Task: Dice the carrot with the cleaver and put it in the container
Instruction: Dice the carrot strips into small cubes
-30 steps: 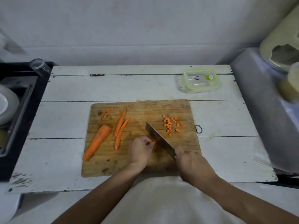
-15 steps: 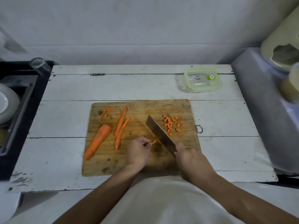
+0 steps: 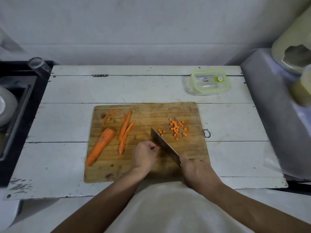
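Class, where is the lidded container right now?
In the head view, the container sits on the white table's far right, beyond the cutting board's right corner, lid on.

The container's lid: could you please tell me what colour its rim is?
Lime green, around a clear lid on the container, seen in the head view.

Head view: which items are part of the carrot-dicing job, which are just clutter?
Job:
cleaver, gripped by right hand
carrot end pinched by left hand
diced pieces
two carrot strips
carrot chunk
cutting board
lidded container

Lying about:
peel scraps
glass
metal ring
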Demonstrator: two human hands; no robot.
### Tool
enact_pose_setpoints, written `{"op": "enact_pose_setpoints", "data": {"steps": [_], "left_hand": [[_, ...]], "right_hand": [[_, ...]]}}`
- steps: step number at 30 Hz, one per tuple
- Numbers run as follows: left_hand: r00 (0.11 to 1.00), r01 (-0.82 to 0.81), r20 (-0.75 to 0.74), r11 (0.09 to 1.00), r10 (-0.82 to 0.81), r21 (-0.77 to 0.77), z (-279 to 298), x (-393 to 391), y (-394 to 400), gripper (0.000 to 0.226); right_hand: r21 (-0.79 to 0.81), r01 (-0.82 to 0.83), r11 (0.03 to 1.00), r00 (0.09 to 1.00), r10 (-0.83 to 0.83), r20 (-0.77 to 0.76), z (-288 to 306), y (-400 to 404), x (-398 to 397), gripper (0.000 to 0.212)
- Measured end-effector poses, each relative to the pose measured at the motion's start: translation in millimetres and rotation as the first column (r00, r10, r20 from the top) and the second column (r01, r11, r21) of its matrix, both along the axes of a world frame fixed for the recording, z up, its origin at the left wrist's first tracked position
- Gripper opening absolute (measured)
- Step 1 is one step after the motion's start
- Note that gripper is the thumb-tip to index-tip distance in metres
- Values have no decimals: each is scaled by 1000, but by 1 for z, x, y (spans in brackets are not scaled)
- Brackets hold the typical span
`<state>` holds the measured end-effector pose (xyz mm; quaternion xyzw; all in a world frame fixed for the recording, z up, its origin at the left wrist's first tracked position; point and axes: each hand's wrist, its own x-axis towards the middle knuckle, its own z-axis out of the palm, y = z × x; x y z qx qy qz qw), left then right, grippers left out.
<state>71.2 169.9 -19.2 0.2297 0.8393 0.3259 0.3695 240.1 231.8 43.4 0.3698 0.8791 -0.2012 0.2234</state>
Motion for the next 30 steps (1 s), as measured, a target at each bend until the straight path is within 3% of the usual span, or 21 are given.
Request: {"op": "enact_pose_setpoints", "data": {"steps": [8, 15, 24, 30], "left_hand": [[999, -23, 37, 1000, 23, -4, 3, 0, -1, 19], [998, -37, 55, 999, 37, -2, 2, 0, -2, 13], [1000, -21, 16, 999, 22, -35, 1, 0, 2, 23], [1000, -21, 15, 999, 22, -37, 3, 1, 3, 25]], "right_hand": [[82, 73, 994, 985, -59, -161, 1, 7, -20, 13], [35, 0, 999, 998, 2, -60, 13, 2, 5, 5], [-5, -14, 1000, 1000, 14, -4, 4, -3, 5, 14], [47, 38, 998, 996, -34, -88, -11, 0, -17, 16]]}}
